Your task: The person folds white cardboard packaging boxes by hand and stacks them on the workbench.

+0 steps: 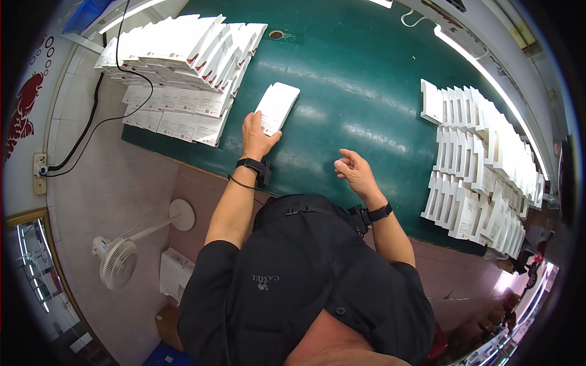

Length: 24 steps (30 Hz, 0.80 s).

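Note:
My left hand [259,135] grips the near end of a flat white box [279,105], thumb on its right side and fingers on its left. The box rests at a slant on the green tabletop [329,79], its far end pointing away from me. To the right, my right hand [356,173] hovers by the table's near part with nothing in it. Its index finger reaches out to the left, and the other fingers are loosely bent and apart. Both wrists carry black strapped devices.
Tall stacks of white boxes [177,49] fill the table's left end. More rows of white boxes [470,152] stand at the right end. A black cable [91,119] hangs at the left wall, and a white fan [118,263] stands below the table's left side.

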{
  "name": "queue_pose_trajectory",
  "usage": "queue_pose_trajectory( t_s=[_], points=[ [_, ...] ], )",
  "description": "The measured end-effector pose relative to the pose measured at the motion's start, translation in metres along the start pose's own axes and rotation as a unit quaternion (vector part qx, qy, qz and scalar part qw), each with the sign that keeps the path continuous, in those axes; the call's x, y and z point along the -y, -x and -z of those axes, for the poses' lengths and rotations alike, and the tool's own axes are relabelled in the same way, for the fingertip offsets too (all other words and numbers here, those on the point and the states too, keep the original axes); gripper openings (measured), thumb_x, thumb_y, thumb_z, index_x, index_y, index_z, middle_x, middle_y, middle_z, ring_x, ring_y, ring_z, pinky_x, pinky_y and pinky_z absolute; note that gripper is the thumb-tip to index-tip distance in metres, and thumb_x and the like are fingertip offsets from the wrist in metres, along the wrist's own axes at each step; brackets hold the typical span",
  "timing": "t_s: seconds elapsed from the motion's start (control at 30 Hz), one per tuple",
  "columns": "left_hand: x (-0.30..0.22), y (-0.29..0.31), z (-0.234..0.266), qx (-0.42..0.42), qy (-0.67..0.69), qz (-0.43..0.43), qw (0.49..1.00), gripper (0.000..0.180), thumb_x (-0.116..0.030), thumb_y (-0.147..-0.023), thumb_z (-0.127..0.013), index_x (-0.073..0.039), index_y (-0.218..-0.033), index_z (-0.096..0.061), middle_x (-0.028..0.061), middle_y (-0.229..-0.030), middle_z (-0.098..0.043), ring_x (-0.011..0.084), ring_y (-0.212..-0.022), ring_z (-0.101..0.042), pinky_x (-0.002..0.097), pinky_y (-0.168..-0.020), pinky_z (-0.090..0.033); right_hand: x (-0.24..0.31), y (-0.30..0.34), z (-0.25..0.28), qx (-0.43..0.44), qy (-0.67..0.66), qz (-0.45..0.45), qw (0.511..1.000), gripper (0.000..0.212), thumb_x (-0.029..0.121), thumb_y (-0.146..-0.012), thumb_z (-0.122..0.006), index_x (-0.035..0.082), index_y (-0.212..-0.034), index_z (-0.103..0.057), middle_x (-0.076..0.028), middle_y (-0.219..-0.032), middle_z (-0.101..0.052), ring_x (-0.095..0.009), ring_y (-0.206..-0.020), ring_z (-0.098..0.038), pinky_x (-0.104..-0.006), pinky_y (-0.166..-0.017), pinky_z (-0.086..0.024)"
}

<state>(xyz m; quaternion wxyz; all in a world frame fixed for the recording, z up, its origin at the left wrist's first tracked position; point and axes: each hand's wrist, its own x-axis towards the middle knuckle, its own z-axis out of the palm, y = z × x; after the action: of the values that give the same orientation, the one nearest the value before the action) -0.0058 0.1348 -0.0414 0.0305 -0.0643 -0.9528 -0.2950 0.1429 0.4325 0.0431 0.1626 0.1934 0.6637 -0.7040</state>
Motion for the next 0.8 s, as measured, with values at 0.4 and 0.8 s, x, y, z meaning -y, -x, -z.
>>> queue_pose_trajectory(
  t_s=[0.4, 0.8],
  points=[
    [0.012, 0.012, 0.005, -0.022, -0.041, -0.005, 0.999, 0.074, -0.031, -0.077, -0.082, -0.003, -0.138, -0.054, 0.0266, -0.149, -0.041, 0.0439, -0.135, -0.042, 0.0481, -0.113, -0.038, -0.039, -0.005, 0.025, -0.068, 0.130, -0.011, 0.989, 0.056, 0.023, -0.093, -0.073, -0.005, -0.138, -0.055, -0.011, -0.107, -0.067, -0.017, -0.091, -0.065, -0.0279, -0.081, -0.054],
    [0.024, 0.016, 0.000, -0.035, -0.040, -0.010, 0.999, 0.061, -0.026, -0.080, -0.079, -0.004, -0.133, -0.059, 0.0221, -0.145, -0.048, 0.0404, -0.130, -0.048, 0.0454, -0.111, -0.041, -0.061, -0.008, 0.044, -0.091, 0.430, 0.009, 0.898, 0.061, 0.037, -0.092, -0.066, -0.003, -0.138, -0.057, -0.020, -0.139, -0.061, -0.037, -0.128, -0.059, -0.0427, -0.107, -0.047]
  ],
)
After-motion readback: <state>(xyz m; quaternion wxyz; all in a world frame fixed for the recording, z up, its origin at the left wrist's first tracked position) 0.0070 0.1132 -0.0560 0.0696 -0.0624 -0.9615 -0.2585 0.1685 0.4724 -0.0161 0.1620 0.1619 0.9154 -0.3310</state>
